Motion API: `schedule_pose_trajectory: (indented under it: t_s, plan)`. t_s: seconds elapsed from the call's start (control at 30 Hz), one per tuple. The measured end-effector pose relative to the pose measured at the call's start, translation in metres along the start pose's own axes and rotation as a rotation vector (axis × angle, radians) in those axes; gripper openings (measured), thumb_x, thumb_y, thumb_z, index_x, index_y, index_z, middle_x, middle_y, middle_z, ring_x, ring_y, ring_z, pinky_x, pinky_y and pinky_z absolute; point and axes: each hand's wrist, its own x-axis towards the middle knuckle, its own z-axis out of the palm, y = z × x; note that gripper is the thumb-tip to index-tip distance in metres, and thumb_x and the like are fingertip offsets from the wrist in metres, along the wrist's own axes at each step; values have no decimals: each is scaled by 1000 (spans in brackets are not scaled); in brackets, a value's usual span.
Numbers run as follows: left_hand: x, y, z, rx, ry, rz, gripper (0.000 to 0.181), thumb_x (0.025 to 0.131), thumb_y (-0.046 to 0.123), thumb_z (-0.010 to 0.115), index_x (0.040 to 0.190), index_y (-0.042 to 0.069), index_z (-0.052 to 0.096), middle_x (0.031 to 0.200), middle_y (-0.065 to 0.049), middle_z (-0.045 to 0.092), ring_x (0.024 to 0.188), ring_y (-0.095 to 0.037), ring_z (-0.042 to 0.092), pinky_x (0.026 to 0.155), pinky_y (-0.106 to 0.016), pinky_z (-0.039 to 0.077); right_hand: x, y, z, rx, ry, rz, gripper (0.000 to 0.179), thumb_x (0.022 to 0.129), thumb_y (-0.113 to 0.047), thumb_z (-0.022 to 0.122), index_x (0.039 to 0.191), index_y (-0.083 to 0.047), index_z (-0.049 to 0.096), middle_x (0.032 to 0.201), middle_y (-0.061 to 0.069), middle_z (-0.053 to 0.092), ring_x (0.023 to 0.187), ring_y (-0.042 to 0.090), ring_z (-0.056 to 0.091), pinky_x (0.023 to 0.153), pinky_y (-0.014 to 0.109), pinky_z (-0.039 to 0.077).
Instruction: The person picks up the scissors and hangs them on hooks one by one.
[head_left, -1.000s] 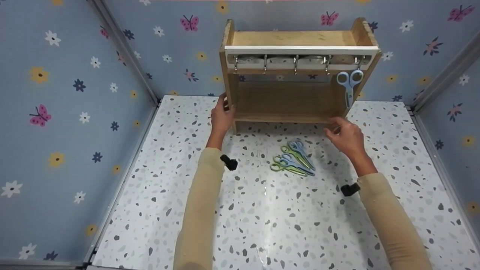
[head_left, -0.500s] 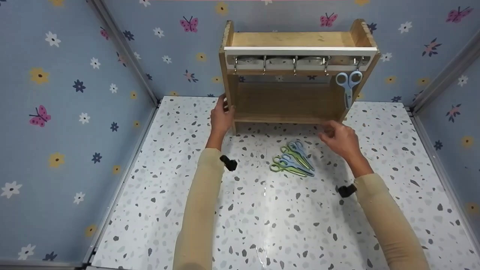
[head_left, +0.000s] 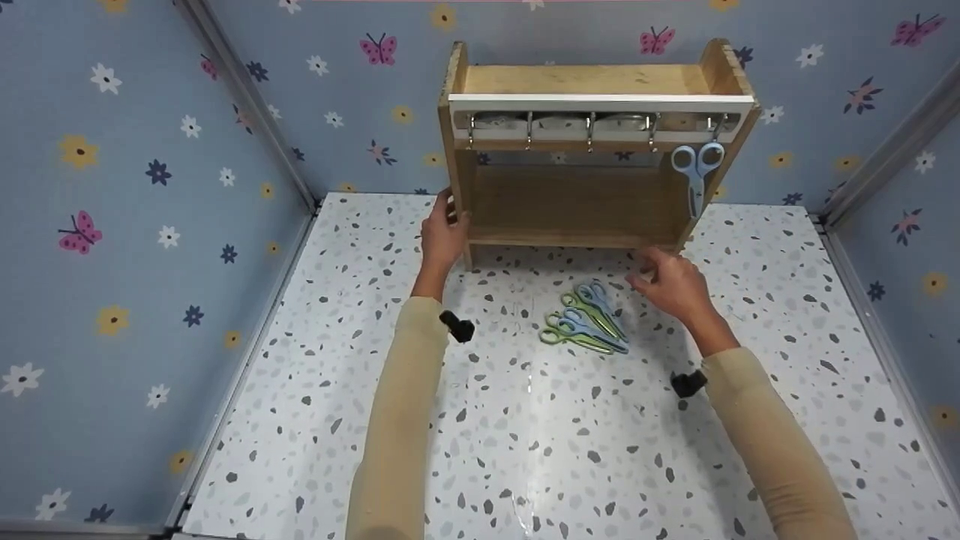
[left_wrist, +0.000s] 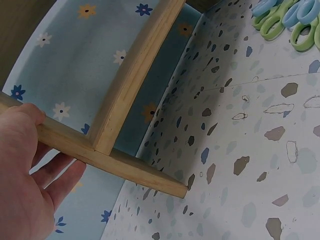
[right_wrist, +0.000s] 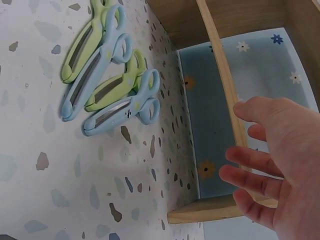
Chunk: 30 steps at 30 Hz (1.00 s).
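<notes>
My left hand (head_left: 442,240) grips the left side panel of a small wooden shelf (head_left: 577,79). In the left wrist view its thumb lies on one side of the panel, with fingers behind it. My right hand (head_left: 676,286) is just in front of the lower board at the right, holding nothing; its fingers are spread and slightly bent beside the board's front edge (right_wrist: 227,85). Blue scissors (head_left: 695,187) hang by a handle from the rightmost hook. On the table, several scissors lie fanned and overlapping, with blue scissors (right_wrist: 82,87) and green scissors (right_wrist: 80,50) alternating.
A white rail (head_left: 600,98) with several metal hooks runs across the shelf's upper front. The shelf stands on a speckled white table (head_left: 585,450) near the blue flowered back wall (head_left: 337,82). Another flowered wall (head_left: 135,285) closes off the left side.
My right hand has come away from the shelf's lower right corner, moving left and slightly toward me, near the scissors. My left hand has stayed on the side panel.
</notes>
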Motion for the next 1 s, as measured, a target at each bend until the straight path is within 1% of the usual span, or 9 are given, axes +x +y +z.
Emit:
schedule_pose_trajectory:
  t_s: [0.17,0.27,0.57,0.8,1.0]
  plan:
    - [0,-1,0,-2,-5,-11,58,117,18,60,172,14,43,172,-22,56,152,-40,64,124,-54,57,2,-2,0,-3,-88,53,53,107,-27,76,152,-3,62,136,28,77,114,46,74,100,64,61]
    - [1,-1,0,0,-7,-21,58,117,19,60,173,15,42,172,-22,56,152,-40,64,124,-53,57,2,-3,2,-6,-116,64,56,107,-29,77,155,-4,61,138,28,76,117,46,74,102,63,61]
    - [-1,-2,0,4,5,6,58,116,18,60,172,12,44,168,-24,59,149,-41,67,121,-54,59,1,-3,13,-64,-93,16,57,105,-31,79,151,-2,64,130,28,79,113,47,76,98,66,61]
    - [-1,-3,0,4,3,7,58,117,18,59,172,12,44,168,-24,59,148,-40,67,121,-54,59,0,-2,19,-71,-125,5,61,106,-33,77,156,-1,61,128,27,80,110,46,77,95,65,61]
    - [1,-2,-1,-2,-2,-2,58,117,17,58,173,14,43,171,-22,57,151,-39,64,124,-54,57,0,-1,26,-74,-136,-9,62,105,-33,77,155,-1,61,124,28,80,105,46,77,91,64,61]
